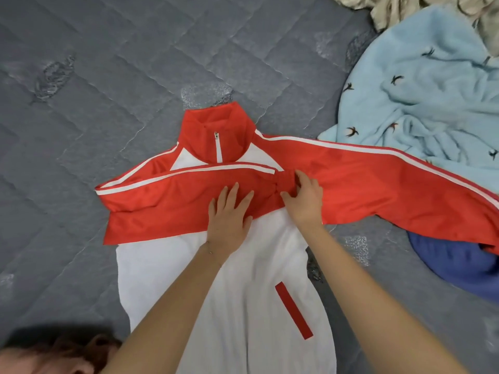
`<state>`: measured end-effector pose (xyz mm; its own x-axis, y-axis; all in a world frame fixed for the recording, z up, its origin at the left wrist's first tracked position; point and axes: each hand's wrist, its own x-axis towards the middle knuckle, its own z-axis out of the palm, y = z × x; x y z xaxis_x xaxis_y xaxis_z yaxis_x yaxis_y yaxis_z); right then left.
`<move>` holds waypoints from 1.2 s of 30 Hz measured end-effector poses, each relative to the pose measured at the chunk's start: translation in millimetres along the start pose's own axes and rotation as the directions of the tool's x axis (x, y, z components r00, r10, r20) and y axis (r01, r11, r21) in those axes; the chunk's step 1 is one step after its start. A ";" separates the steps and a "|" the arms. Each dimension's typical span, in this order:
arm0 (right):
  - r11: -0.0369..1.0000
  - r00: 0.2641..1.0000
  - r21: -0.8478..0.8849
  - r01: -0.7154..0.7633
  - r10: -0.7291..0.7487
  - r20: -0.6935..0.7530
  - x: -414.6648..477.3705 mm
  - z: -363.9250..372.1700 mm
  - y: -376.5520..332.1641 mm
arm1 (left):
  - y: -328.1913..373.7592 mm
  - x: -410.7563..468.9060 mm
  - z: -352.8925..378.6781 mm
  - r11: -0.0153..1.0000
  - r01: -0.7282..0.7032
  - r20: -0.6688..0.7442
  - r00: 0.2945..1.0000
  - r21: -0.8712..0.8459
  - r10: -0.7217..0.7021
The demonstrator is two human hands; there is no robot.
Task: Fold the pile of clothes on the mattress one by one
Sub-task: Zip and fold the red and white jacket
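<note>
**One sleeve across the chest, both hands on the jacket**

Here we are over the grey quilted mattress [108, 76], and the red-and-white jacket [243, 265] lies face up in the middle of it, collar [216, 130] pointing away from us and the zip [216, 139] closed at the neck. The white body runs down towards us between our two forearms, with a slanted red pocket stripe [294, 310] on it.

The folded sleeve [167, 203] on our left side lies straight across the chest, white stripes along its upper edge. Our left hand [228, 214] lies flat on it, fingers straight and spread, pressing the fabric down and gripping nothing. Just beside it, our right hand [305, 195] is at the end of that sleeve, fingers and thumb curled in on the gathered cuff [280, 182], pinching it against the chest.

The other sleeve [378, 184] stretches out wide to our right. Its far part drapes over the light blue fleece [418, 98] with the small dark bird shapes, and its lower edge lies over a dark blue garment [453, 263]. Beyond the fleece, at the top right corner, we see crumpled beige fabric [405, 6]: the pile sits there, well apart from the jacket's body.
</note>
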<state>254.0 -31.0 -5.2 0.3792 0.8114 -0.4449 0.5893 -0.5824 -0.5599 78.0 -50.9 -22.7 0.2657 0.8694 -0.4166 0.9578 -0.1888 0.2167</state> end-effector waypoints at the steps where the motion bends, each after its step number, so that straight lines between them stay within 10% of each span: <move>1: 0.999 0.999 -0.029 0.033 -0.034 -0.031 -0.6 -5.3 3.7 | 6.9 1.8 0.6 1.000 0.021 0.005 1.000 0.020 -0.021; 12: 0.933 0.962 -0.306 0.189 -0.238 -0.133 8.3 -113.5 85.6 | 145.9 31.4 -9.6 0.993 -0.115 -0.196 0.975 -0.034 0.106; 23: 0.940 0.948 -0.251 -0.231 0.159 -0.277 33.8 -234.1 231.4 | 282.5 54.3 10.4 0.921 -0.390 -0.125 0.914 -0.011 0.386; 36: 0.881 0.926 -0.378 -0.283 0.147 -0.349 49.9 -274.4 294.8 | 342.2 64.4 28.5 0.880 -0.471 -0.124 0.872 0.058 0.474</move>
<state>642.4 -148.5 -0.7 0.6865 0.6827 -0.2503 0.6821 -0.7239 -0.1034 426.0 -72.6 -0.5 0.6723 0.7247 -0.1509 0.7244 -0.6020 0.3360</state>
